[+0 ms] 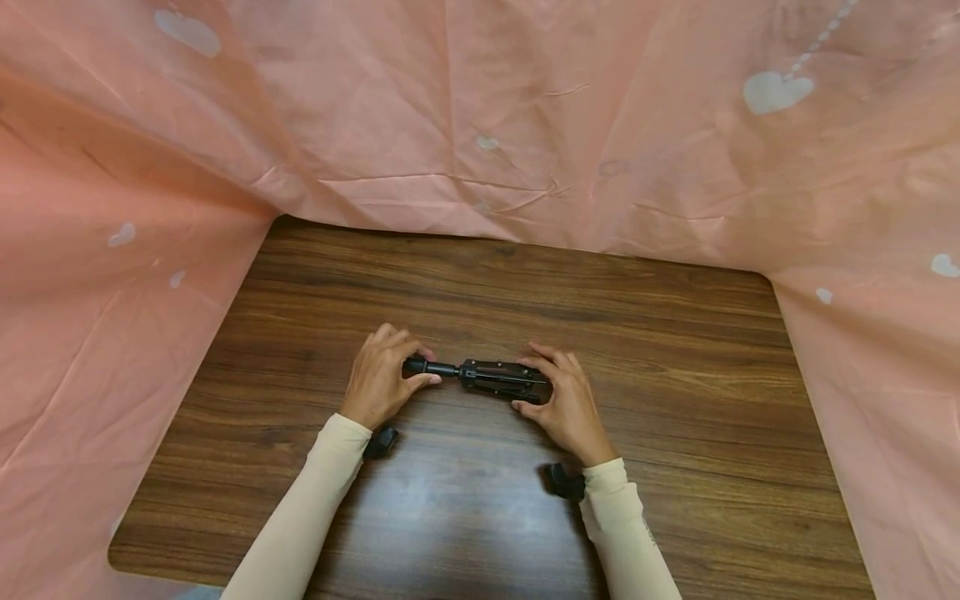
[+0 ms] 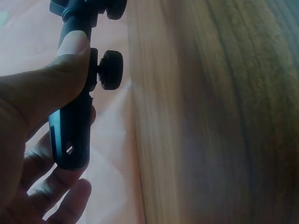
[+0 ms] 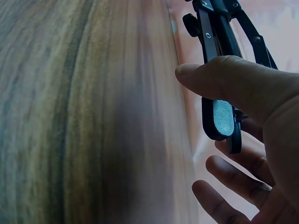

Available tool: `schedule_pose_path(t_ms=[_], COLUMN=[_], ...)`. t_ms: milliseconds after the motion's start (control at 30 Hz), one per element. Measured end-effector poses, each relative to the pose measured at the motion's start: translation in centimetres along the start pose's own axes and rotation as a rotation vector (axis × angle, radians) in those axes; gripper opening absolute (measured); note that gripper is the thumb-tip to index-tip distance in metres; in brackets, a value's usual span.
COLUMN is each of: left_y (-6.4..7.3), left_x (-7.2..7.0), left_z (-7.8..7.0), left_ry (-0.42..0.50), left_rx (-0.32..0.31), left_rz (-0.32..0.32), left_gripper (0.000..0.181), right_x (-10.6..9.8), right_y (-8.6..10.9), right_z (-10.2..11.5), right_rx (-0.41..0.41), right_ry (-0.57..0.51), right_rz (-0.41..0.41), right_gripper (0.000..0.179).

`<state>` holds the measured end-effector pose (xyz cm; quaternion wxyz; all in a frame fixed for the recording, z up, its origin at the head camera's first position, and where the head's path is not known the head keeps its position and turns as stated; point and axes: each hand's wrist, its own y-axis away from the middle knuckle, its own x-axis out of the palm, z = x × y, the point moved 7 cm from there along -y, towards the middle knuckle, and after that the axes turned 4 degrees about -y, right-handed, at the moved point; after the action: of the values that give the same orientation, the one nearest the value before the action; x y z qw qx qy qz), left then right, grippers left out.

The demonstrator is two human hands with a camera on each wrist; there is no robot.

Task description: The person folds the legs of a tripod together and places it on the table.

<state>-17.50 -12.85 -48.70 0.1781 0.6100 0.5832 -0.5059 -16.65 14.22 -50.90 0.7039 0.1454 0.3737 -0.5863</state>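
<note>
A small black tripod (image 1: 487, 377) with its legs folded together is held lengthwise between both hands above the wooden table. My left hand (image 1: 382, 375) grips its head end, thumb on the near side and fingers on the far side. In the left wrist view the tripod's rounded end (image 2: 70, 140) has a small slot, and a black knob (image 2: 111, 70) juts out beside the thumb. Around the leg ends curls my right hand (image 1: 566, 404). The right wrist view shows the thumb across a leg with a grey foot pad (image 3: 223, 119), other fingers behind and partly spread.
The brown wood-grain table (image 1: 690, 375) has rounded corners. Pink cloth (image 1: 510, 117) with pale hearts hangs along its back and both sides. A black device (image 1: 380, 442) sits at the left wrist and another black device (image 1: 564, 482) at the right.
</note>
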Motion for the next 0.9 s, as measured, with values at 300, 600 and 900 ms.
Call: schedule_pose_path(t_ms=[300, 600, 900], left_y=[0.4, 0.9, 1.0], left_x=[1.5, 2.6, 3.2], left_z=[1.0, 1.7, 2.1], left_ry=[0.015, 0.031, 0.057], left_rx=[-0.032, -0.034, -0.083], left_rz=[0.058, 0.066, 0.11], left_gripper=[0.032, 0.031, 0.028], right_x=[1.0, 1.7, 1.9], right_y=[0.1, 0.4, 0.4], right_z=[-0.9, -1.4, -1.8], right_rx=[0.012, 0.029, 0.057], right_ry=[0.017, 0.05, 0.092], right_rz=[0.025, 0.063, 0.108], right_gripper=[0.064, 0.061, 0.061])
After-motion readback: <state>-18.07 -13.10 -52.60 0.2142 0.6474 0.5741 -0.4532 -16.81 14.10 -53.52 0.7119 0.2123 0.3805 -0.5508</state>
